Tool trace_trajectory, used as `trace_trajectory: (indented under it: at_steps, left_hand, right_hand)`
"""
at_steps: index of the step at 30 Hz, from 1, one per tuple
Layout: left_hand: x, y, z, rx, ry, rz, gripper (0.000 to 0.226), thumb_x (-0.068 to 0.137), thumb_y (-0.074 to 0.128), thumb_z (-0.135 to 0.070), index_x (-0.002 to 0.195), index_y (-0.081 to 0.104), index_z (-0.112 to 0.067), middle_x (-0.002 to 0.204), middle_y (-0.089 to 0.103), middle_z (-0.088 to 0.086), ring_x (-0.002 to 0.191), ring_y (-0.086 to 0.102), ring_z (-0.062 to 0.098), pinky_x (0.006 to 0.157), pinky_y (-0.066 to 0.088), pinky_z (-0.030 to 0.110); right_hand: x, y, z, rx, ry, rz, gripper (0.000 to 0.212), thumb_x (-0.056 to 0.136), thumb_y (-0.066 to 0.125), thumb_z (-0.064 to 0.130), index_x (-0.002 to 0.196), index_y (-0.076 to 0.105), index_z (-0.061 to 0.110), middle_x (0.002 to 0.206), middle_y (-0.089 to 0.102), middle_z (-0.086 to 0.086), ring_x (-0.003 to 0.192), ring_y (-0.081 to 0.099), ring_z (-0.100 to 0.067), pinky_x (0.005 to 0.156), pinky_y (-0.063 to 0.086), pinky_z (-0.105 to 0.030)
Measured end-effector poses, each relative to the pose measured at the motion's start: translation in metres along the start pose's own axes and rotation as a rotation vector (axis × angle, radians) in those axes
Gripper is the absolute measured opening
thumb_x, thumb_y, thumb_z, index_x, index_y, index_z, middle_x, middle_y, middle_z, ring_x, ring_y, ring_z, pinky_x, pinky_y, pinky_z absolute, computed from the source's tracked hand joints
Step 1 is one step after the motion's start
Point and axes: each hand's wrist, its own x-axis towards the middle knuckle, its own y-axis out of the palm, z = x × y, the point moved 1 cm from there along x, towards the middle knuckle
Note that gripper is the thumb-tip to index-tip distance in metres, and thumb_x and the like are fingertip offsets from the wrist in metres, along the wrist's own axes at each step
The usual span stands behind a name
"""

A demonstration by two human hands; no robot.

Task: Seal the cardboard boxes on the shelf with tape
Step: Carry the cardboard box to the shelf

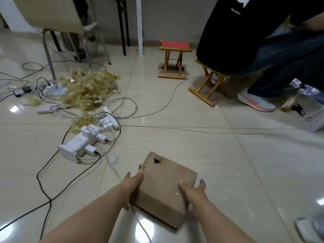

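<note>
From the head camera, the cardboard box (164,186) sits low in the middle of the frame over the tiled floor (228,163), held between both hands. Its flat brown top faces the camera, with a dark ragged hole near the far left corner. I cannot tell whether its underside touches the floor.

The left hand (133,186) grips the box's left edge. The thumb lies on the top face, and the other fingers wrap down the side, mostly hidden. The right hand (192,192) grips the right near corner. Its thumb is on top, one blue-nailed fingertip shows past the right edge, and the other fingers are hidden behind the box.

To the left, white power strips (78,146) with plugs lie among tangled cables. Beyond them is a heap of crumpled yellowish strips (89,88), too blurred to identify for certain. A chair (52,14) is cut off at the top left. A white perforated upright (139,25) rises out of frame at the top centre, so nothing it carries can be seen.

A small wooden stool with a red seat (174,58) stands near the wall. At right a second person (245,32) in a dark top sits on another stool (208,85), cut off above the chest, with one shoe (256,100) on the floor. The things beside that shoe are blurred.
</note>
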Motion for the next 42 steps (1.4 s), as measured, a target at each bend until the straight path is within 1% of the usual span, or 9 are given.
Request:
trace_trajectory:
  at_steps: [3,5,8,13,25,27,32,36,42]
  left_hand:
    - [0.022,0.008,0.001,-0.129,-0.060,0.085,0.126,0.044,0.081,-0.081,0.149,0.034,-0.032,0.142,0.049,0.011,0.113,0.057,0.040,0.095,0.048,0.061]
    - [0.012,0.014,-0.006,-0.109,-0.004,0.079,0.087,0.072,0.076,-0.067,0.131,0.049,-0.008,0.105,0.059,0.011,0.082,0.056,0.028,0.086,0.044,0.041]
    - [-0.024,0.024,-0.021,-0.075,-0.028,0.026,0.041,0.096,0.061,-0.043,0.111,0.049,-0.006,0.078,0.048,0.005,0.065,0.042,0.023,0.080,0.028,0.040]
    - [0.040,0.006,0.007,-0.224,-0.155,0.183,0.089,0.058,0.083,-0.060,0.127,0.064,-0.008,0.116,0.071,0.021,0.109,0.066,0.039,0.103,0.046,0.054]
    - [0.052,0.005,0.008,-0.385,-0.169,0.183,0.038,0.089,0.071,-0.034,0.110,0.067,-0.003,0.091,0.073,0.020,0.093,0.063,0.040,0.081,0.050,0.054]
    - [0.057,0.004,0.008,-0.393,-0.181,0.174,0.037,0.089,0.072,-0.029,0.113,0.065,-0.002,0.102,0.070,0.022,0.099,0.061,0.043,0.093,0.046,0.062]
    - [0.064,0.003,0.012,-0.421,-0.191,0.177,0.031,0.092,0.067,-0.023,0.114,0.061,-0.002,0.116,0.065,0.023,0.110,0.058,0.047,0.095,0.039,0.076]
    - [0.057,0.004,0.010,-0.388,-0.140,0.164,0.034,0.090,0.070,-0.024,0.114,0.062,-0.002,0.110,0.067,0.022,0.103,0.063,0.042,0.092,0.048,0.068]
    - [0.040,-0.003,-0.001,-0.336,-0.050,0.151,0.052,0.075,0.082,-0.030,0.117,0.064,-0.005,0.111,0.062,0.017,0.100,0.065,0.043,0.070,0.060,0.053]
  right_hand:
    - [0.006,0.009,-0.010,0.080,0.031,0.043,0.116,0.070,0.081,0.050,0.153,0.000,0.043,0.140,0.052,-0.006,0.115,0.057,-0.037,0.100,0.048,-0.059]
    - [0.012,0.014,-0.017,0.137,0.048,0.095,0.106,0.069,0.083,0.044,0.149,0.013,0.041,0.128,0.056,-0.004,0.108,0.059,-0.036,0.096,0.050,-0.062]
    - [0.013,0.016,-0.019,0.205,0.070,0.130,0.095,0.073,0.086,0.037,0.145,0.023,0.036,0.121,0.058,-0.006,0.104,0.062,-0.037,0.088,0.053,-0.066]
    - [0.008,0.016,-0.025,0.354,0.144,0.179,0.088,0.076,0.086,0.031,0.144,0.029,0.033,0.121,0.063,-0.011,0.100,0.067,-0.040,0.080,0.054,-0.068]
    - [-0.008,0.018,-0.029,0.377,0.238,0.257,0.080,0.070,0.090,0.025,0.134,0.043,0.031,0.118,0.067,-0.013,0.093,0.068,-0.041,0.044,0.053,-0.057]
    - [-0.009,0.020,-0.028,0.417,0.213,0.273,0.070,0.075,0.086,0.016,0.132,0.046,0.025,0.117,0.069,-0.015,0.089,0.069,-0.039,0.040,0.052,-0.051]
    - [-0.012,0.020,-0.027,0.418,0.134,0.266,0.068,0.074,0.084,0.014,0.132,0.050,0.023,0.112,0.073,-0.012,0.083,0.071,-0.031,0.039,0.053,-0.038]
    - [-0.017,0.015,-0.024,0.450,0.105,0.320,0.055,0.084,0.077,0.009,0.132,0.052,0.019,0.111,0.073,-0.012,0.071,0.072,-0.026,0.036,0.052,-0.035]
    - [-0.015,0.009,-0.021,0.483,0.077,0.319,0.057,0.080,0.080,0.013,0.130,0.056,0.024,0.109,0.076,-0.008,0.092,0.075,-0.029,0.062,0.060,-0.044]
